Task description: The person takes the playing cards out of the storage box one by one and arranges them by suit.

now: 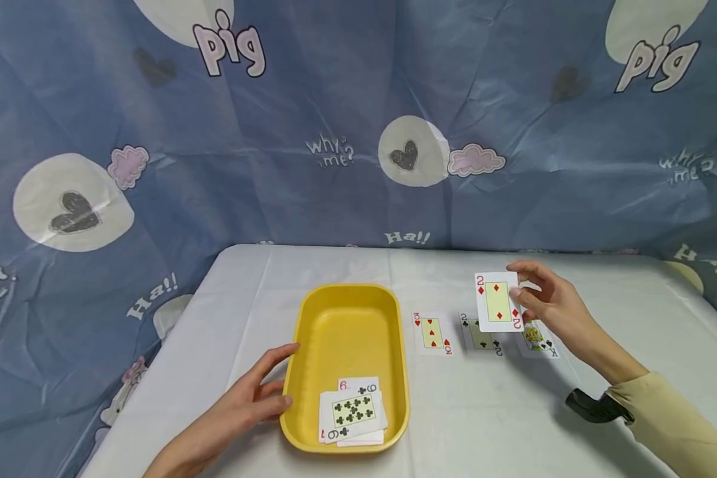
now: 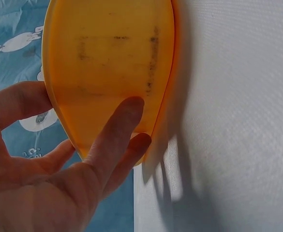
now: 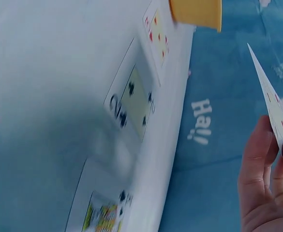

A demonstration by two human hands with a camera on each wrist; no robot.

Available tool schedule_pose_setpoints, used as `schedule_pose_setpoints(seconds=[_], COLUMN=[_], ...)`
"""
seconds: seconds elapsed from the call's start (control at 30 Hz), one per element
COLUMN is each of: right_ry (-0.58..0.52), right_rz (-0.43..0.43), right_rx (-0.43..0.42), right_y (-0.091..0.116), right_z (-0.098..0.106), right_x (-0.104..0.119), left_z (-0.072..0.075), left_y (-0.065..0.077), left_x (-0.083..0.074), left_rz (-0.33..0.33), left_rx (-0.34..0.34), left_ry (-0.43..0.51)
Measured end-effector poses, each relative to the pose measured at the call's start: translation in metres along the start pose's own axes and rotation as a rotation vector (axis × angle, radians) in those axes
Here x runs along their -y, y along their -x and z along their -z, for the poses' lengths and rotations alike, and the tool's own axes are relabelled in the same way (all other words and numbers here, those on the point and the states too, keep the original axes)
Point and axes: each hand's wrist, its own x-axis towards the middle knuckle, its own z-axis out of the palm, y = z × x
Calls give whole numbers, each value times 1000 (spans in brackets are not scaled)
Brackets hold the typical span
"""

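My right hand (image 1: 546,302) pinches a two of diamonds (image 1: 491,311) between thumb and fingers, its face toward the head camera. Seen from the right wrist, this playing card (image 3: 272,104) appears nearly edge-on. At the left side of a yellow tray (image 1: 394,352), my left hand (image 1: 247,398) touches the rim with spread fingers. The left wrist view shows its fingertips (image 2: 134,107) against the tray's outer wall (image 2: 114,63). Inside the tray's near end lies a small overlapping stack of cards with a club card (image 1: 355,411) on top, partly covering a red-numbered one.
Three face-up cards form a row right of the tray: a three of hearts (image 1: 433,334), a two of clubs (image 1: 471,337) and a king (image 1: 539,340). The held card and right hand partly cover the last two. Printed blue fabric (image 1: 334,212) hangs behind the white table (image 1: 454,411).
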Motion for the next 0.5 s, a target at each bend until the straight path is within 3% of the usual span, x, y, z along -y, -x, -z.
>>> schedule_pose_setpoints(seconds=[0.5], right_ry=[119], right_rz=[-60], right_rx=[-76], right_y=[26], right_z=[43], right_x=[-20], left_z=[0], left_y=[0], left_x=[2], left_rz=[-11], left_rx=[-4], left_ry=[-4])
